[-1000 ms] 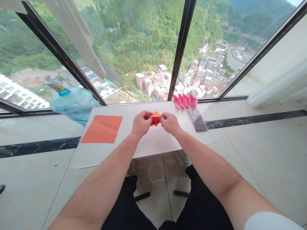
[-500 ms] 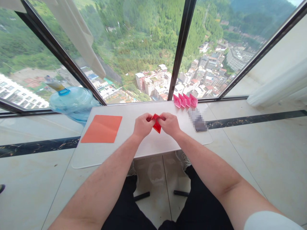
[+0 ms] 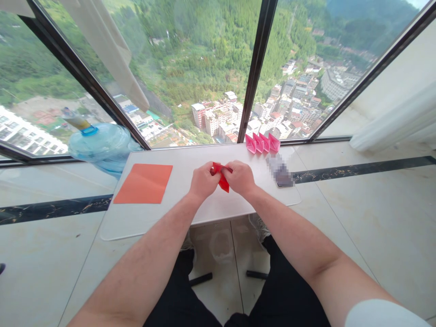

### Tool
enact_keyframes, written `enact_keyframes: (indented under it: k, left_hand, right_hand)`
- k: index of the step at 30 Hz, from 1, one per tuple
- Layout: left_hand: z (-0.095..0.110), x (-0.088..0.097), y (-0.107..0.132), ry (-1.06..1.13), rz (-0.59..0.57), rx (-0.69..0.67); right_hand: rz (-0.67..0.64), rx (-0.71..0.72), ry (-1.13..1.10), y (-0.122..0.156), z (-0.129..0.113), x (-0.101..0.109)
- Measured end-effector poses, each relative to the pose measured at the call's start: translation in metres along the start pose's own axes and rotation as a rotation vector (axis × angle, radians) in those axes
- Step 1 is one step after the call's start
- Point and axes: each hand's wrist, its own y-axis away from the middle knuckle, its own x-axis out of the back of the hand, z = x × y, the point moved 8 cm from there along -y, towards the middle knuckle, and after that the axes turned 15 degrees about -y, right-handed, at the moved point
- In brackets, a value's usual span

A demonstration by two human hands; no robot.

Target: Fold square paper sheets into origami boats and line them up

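Note:
A small folded piece of red paper (image 3: 223,182) is held between both hands above the middle of the white table (image 3: 184,213). My left hand (image 3: 204,178) pinches its left side, fingers closed. On the opposite side, my right hand (image 3: 241,176) grips the paper with thumb and fingers pressed together. The fingertips partly cover the folds. To the left on the table lies an orange-red stack or sheet of square paper (image 3: 143,183). Several pink folded paper pieces (image 3: 262,143) stand in a row at the table's back right edge.
A blurred-out phone-like object (image 3: 282,175) lies at the table's right. A large blue water bottle (image 3: 102,145) stands beyond the left back corner. Tall windows with dark frames (image 3: 255,72) rise just behind the table. My legs are under its front edge.
The red paper has turned between my fingers: its opened diamond shape now looks narrower and tilted, its lower tip shifted slightly right. Both hands stay almost in place.

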Motion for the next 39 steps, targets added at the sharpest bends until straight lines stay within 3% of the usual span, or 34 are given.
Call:
enact_keyframes:
  k: [10, 16, 23, 29, 33, 39]
  left_hand:
    - [-0.001, -0.013, -0.003, 0.060, -0.140, -0.020]
    - [-0.010, -0.015, -0.005, 0.006, -0.117, 0.016]
    - [-0.002, -0.013, 0.000, -0.068, -0.132, -0.012]
    - [-0.006, -0.015, -0.003, 0.000, -0.141, 0.014]
    - [0.002, -0.012, -0.002, 0.035, -0.154, 0.012]
    - [0.009, -0.015, 0.001, 0.227, -0.231, 0.063]
  right_hand:
    - [-0.030, -0.115, -0.009, -0.003, 0.010, 0.005]
    - [-0.124, -0.059, 0.142, 0.000, 0.002, -0.001]
    - [-0.126, -0.088, 0.324, -0.001, 0.003, -0.003]
    - [-0.153, -0.033, 0.181, -0.002, 0.002, -0.003]
    - [-0.131, 0.004, 0.123, -0.003, 0.000, -0.001]
    - [-0.110, -0.096, 0.034, -0.005, 0.009, 0.000]
